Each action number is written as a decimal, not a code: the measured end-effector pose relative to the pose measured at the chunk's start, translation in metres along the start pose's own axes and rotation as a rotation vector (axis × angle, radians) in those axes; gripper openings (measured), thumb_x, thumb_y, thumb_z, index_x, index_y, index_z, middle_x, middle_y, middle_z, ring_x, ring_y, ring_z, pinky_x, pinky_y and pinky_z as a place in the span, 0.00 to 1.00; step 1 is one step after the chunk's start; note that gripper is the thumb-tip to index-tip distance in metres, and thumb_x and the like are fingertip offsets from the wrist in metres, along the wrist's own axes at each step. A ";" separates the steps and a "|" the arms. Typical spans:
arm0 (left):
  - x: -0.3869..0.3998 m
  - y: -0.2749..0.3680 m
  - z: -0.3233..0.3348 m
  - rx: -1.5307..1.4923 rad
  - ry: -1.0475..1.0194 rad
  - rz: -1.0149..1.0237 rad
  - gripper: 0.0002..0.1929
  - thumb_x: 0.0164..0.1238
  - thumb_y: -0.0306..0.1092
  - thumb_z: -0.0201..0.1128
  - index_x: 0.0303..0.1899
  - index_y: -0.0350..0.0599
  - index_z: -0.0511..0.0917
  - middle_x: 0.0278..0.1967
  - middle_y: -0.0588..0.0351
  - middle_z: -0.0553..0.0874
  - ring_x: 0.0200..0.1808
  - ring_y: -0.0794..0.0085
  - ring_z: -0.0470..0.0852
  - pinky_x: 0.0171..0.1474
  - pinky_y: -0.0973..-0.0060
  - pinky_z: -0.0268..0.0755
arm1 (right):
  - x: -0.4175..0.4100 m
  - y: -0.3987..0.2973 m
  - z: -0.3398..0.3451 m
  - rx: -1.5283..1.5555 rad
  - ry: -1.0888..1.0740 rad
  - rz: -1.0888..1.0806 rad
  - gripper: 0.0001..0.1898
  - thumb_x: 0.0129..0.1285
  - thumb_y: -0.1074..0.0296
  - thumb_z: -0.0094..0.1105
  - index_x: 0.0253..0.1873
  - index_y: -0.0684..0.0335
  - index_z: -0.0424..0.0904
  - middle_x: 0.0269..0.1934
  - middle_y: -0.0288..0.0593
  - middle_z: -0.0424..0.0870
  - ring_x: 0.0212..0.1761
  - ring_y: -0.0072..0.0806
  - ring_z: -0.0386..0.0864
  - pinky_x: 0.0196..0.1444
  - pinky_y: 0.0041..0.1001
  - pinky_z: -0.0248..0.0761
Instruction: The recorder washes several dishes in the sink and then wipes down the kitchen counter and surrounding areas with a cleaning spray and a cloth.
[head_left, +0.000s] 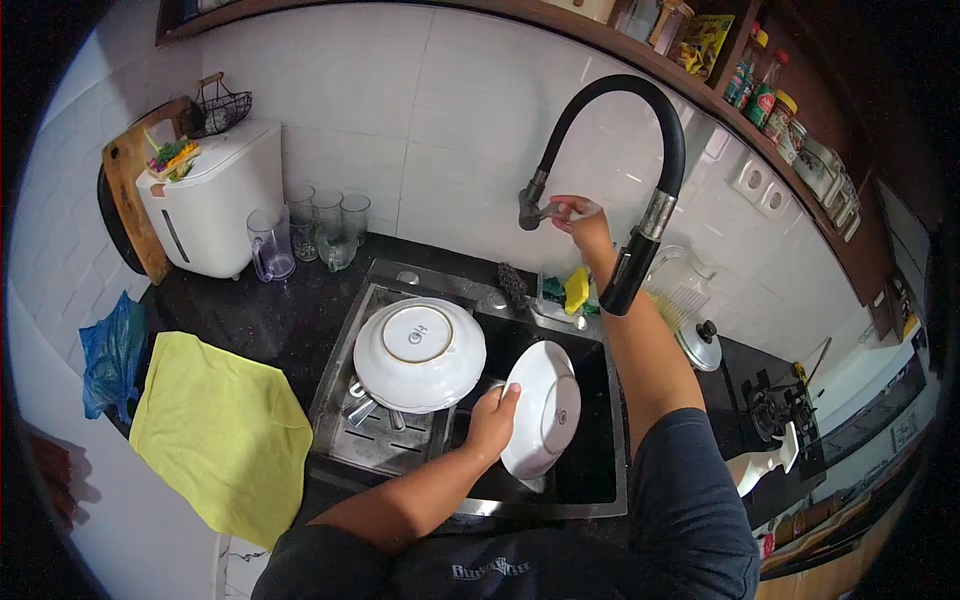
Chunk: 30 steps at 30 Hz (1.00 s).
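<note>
My left hand grips the rim of a white ceramic dish, tilted on its side with its marked underside facing right. The dish is over the dark basin of the sink. Up at the faucet, the fingers of my right hand hold the lever handle on the base of its black arched hose. No water stream shows from the black spray head. Left of the basin, an upside-down white bowl rests on the drainer side, with cutlery handles sticking out beneath it.
A yellow cloth drapes over the counter's front edge. Drinking glasses and a mug stand near a white container. Behind the sink sit a yellow sponge and a scrubber. A gas stove lies far right, beneath a shelf.
</note>
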<state>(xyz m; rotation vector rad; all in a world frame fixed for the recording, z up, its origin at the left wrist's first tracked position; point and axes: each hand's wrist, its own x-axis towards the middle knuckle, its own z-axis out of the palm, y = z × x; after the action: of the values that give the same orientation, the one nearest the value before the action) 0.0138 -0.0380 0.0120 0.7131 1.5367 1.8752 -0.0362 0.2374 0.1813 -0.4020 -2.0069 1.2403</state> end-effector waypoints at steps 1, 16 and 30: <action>0.000 0.000 -0.001 -0.013 -0.003 -0.011 0.21 0.67 0.47 0.48 0.30 0.33 0.73 0.19 0.51 0.74 0.24 0.71 0.70 0.31 0.69 0.63 | 0.000 0.001 0.001 -0.085 -0.006 -0.045 0.12 0.57 0.80 0.42 0.43 0.67 0.75 0.39 0.38 0.76 0.38 0.26 0.76 0.45 0.23 0.73; -0.007 0.011 -0.005 0.166 -0.068 -0.043 0.20 0.67 0.45 0.49 0.33 0.31 0.75 0.24 0.50 0.78 0.27 0.72 0.74 0.34 0.70 0.66 | -0.076 0.006 0.033 0.144 0.197 0.098 0.16 0.60 0.67 0.53 0.53 0.56 0.68 0.33 0.32 0.73 0.33 0.23 0.73 0.35 0.22 0.68; 0.006 -0.002 0.005 0.266 -0.059 0.018 0.19 0.65 0.45 0.49 0.33 0.35 0.76 0.27 0.45 0.80 0.32 0.60 0.78 0.36 0.65 0.67 | -0.217 -0.036 0.042 -0.175 -0.077 0.544 0.11 0.53 0.64 0.58 0.22 0.61 0.71 0.17 0.29 0.68 0.17 0.15 0.61 0.18 0.20 0.51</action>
<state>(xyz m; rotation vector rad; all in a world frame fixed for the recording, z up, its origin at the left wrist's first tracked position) 0.0139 -0.0301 0.0116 0.8945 1.7658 1.6633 0.0860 0.0639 0.1101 -1.0531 -2.1557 1.4124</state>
